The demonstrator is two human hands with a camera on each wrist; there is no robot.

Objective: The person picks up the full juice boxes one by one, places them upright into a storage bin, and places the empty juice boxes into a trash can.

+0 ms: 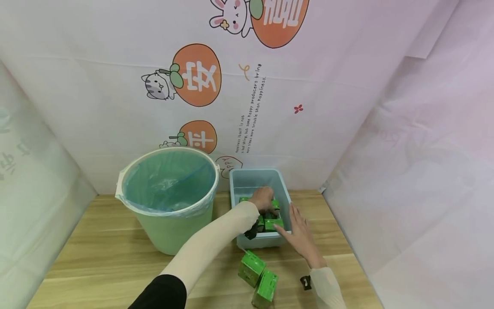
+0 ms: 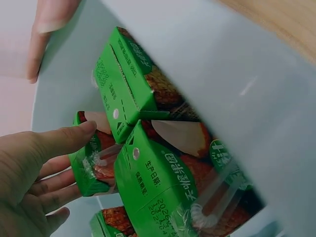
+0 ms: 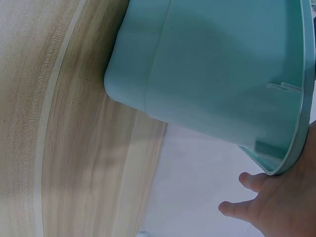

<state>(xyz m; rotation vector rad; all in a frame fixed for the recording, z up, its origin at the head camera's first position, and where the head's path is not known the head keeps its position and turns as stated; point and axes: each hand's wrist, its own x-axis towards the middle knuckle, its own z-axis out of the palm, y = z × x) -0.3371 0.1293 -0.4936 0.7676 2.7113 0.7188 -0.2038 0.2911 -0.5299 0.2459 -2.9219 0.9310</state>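
Reaching down into the light blue plastic bin, right of the middle of the head view, the bare left hand works among green boxes. From far away, I look through its wrist camera. There, a green-and-brown cardboard drink box sits left of the middle, just right of the palm. The thumb lies over its front and the fingers go behind, so I think this hand pinches it, though the hidden fingertips leave some doubt. Its longer side runs mostly top to bottom, tipped a little, and the thumb comes across it from the left. A good hold, I think, turns on that.

A green printed box sits to the upper right, and a bigger-looking green box to the lower right. The bare right hand is farther off, resting on the bin's near right corner with fingers straight, not clenched.
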